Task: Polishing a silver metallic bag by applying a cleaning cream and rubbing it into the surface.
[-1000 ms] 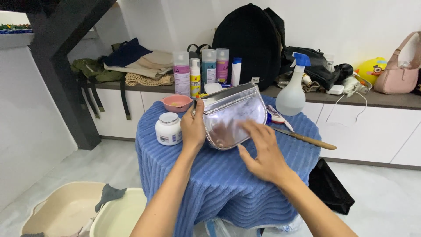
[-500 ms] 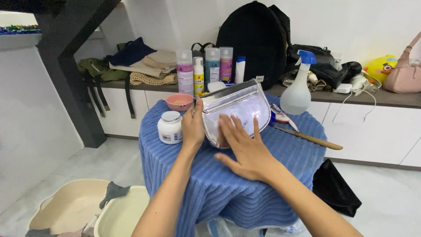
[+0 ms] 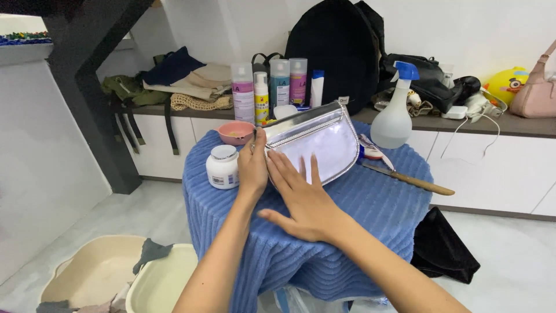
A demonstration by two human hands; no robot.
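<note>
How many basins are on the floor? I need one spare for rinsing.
2, both at lower left beside the blue-covered table: a beige basin nearer the wall, and a pale green basin touching it, with a grey rag draped over their rims. Others may lie out of view.

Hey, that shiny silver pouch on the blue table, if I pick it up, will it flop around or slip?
The shiny silver half-round pouch probably flexes rather than staying stiff: its glossy face shows soft ripples under the right hand. That slick metallic finish may be slippery, so pinching the zipper edge, where the left hand grips it, seems safer. It looks flat and thin, so likely light.
</note>
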